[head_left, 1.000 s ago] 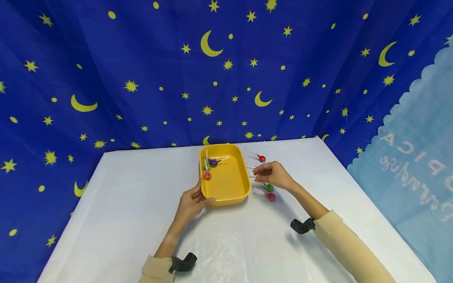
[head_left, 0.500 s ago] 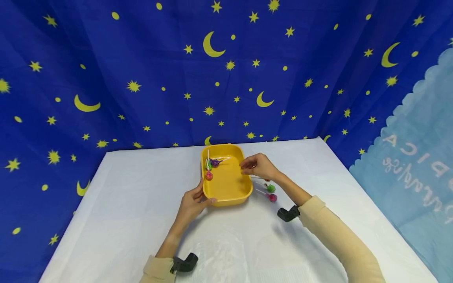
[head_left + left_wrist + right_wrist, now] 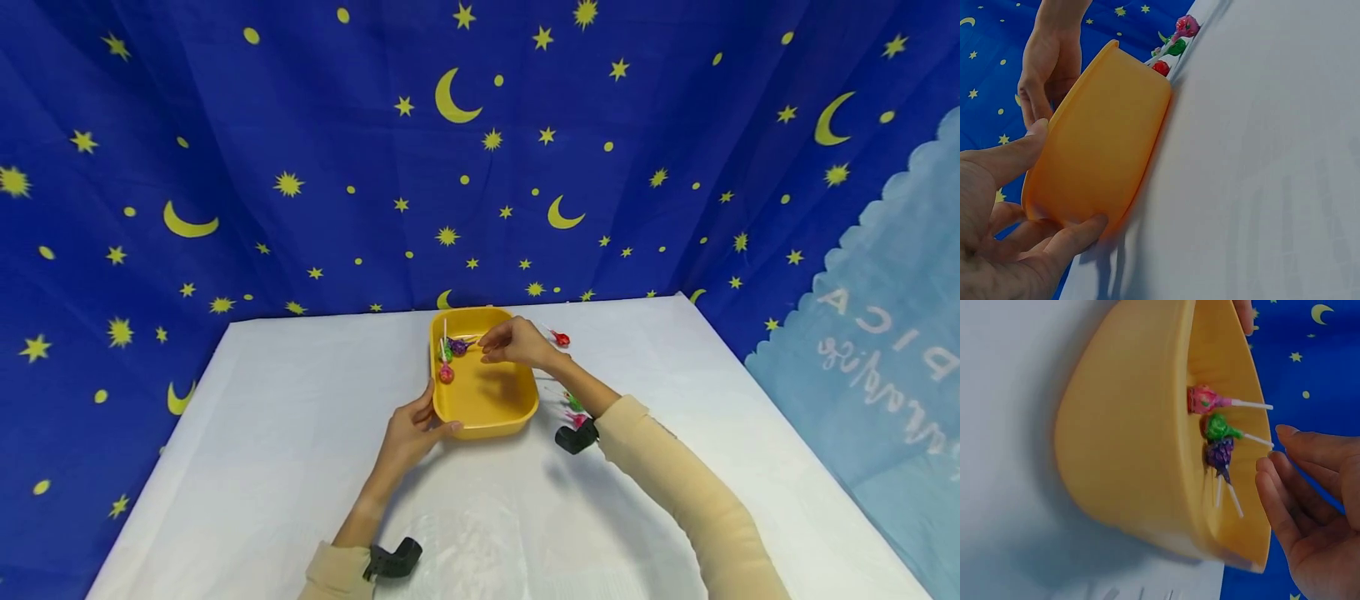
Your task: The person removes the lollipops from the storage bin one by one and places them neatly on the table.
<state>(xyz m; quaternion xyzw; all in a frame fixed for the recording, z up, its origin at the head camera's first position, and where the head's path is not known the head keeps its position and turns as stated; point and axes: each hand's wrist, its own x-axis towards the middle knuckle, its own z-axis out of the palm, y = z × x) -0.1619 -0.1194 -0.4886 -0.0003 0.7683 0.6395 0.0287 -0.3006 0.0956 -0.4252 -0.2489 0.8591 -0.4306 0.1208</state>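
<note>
My left hand (image 3: 408, 429) grips the near left corner of a yellow plastic tray (image 3: 487, 410), thumb at the rim and fingers against the outer wall. Inside the tray, along its left side, lie a pink lollipop (image 3: 1204, 400), a green lollipop (image 3: 1217, 427) and purple-wrapped candy (image 3: 1219, 453) with two white sticks showing. Over the tray hovers my right hand (image 3: 517, 343), its thumb and fingers parted and nothing visible between them. In the right wrist view its fingertips are close to the green lollipop's stick end; whether they touch cannot be told.
Right of the tray, on the white table (image 3: 300, 433), lie a red lollipop (image 3: 561, 338), a green lollipop (image 3: 573, 401) and a pink lollipop (image 3: 576, 419). The right forearm partly covers that row. A blue star-and-moon curtain (image 3: 337, 150) stands behind the table.
My right hand has moved left from the lollipops on the table to above the tray's inside. My left hand keeps its hold on the tray, which stays in place.
</note>
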